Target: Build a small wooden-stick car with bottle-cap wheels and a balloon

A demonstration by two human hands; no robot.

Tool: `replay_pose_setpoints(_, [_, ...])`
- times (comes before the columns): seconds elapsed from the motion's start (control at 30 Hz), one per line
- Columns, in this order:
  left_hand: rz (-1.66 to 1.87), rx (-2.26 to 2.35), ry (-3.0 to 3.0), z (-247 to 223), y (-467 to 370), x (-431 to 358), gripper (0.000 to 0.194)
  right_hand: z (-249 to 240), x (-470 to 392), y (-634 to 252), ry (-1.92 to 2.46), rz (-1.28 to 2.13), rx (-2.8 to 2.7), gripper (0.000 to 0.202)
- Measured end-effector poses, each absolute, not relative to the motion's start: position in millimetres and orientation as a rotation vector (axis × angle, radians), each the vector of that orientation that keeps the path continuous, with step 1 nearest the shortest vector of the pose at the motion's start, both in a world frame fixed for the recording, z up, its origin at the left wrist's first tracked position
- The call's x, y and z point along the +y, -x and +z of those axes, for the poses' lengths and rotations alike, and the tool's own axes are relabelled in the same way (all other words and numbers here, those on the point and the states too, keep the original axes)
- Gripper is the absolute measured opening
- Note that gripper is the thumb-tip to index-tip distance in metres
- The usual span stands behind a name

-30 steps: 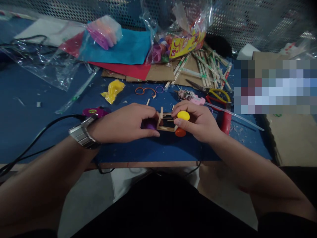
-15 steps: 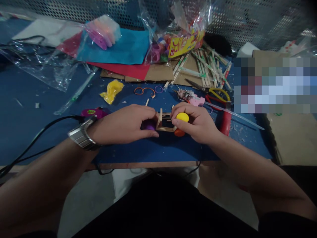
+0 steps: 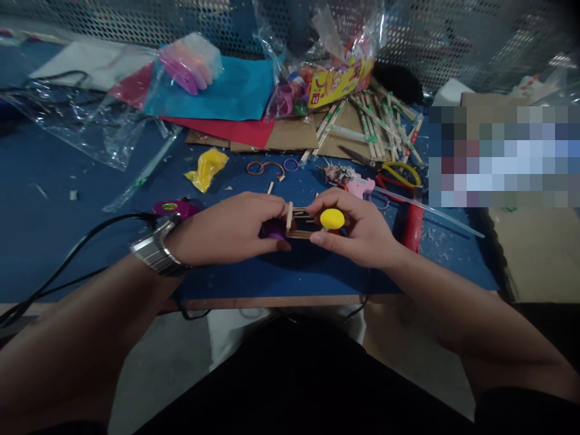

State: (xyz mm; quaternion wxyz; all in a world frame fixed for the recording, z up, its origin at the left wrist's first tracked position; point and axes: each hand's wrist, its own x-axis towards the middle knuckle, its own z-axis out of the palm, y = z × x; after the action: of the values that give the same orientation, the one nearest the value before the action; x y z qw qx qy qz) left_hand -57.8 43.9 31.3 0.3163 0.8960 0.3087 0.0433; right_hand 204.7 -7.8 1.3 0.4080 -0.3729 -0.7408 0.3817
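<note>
Between my hands is a small frame of thin wooden sticks [image 3: 299, 234], close over the blue table near its front edge. My left hand [image 3: 233, 226] grips its left end, thumb below and fingers above, around a purple round piece [image 3: 274, 229]. My right hand [image 3: 356, 226] closes on the right end, its thumb along the near side. A yellow round piece [image 3: 332, 219] stands up at that end, and an orange piece is mostly hidden under the right hand. A short upright stick [image 3: 289, 215] crosses the frame beside my left fingertips.
Beyond my hands lie a yellow wrapper [image 3: 206, 170], orange rings [image 3: 265, 168], a pink glue gun [image 3: 361, 186] and yellow-handled pliers [image 3: 401, 173]. Chopsticks [image 3: 369, 130], coloured sheets [image 3: 240, 90] and a toy bag [image 3: 338, 84] fill the back. A black cable [image 3: 67, 251] runs at left.
The frame has turned slightly in my hands: the yellow piece shows more of its face, and the orange piece has dropped mostly out of sight. Both hands keep their hold.
</note>
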Motion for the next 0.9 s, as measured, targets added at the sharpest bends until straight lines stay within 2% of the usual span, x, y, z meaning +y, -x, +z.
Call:
replay_pose_setpoints(0.2, [0.075, 0.82, -2.381, 28.0, 56.4, 44.4, 0.015, -2.2, -6.6, -203.4, 0.895, 0.814, -1.969, 0.017])
replay_pose_setpoints(0.77, [0.019, 0.836, -2.409, 27.9, 55.3, 43.2, 0.014, -5.3, -6.9, -203.4, 0.92, 0.842, -1.958, 0.016])
replay_pose_setpoints(0.9, [0.033, 0.825, -2.411, 27.8, 55.6, 43.0, 0.013, -7.2, -5.6, -203.6, 0.885, 0.872, -1.948, 0.026])
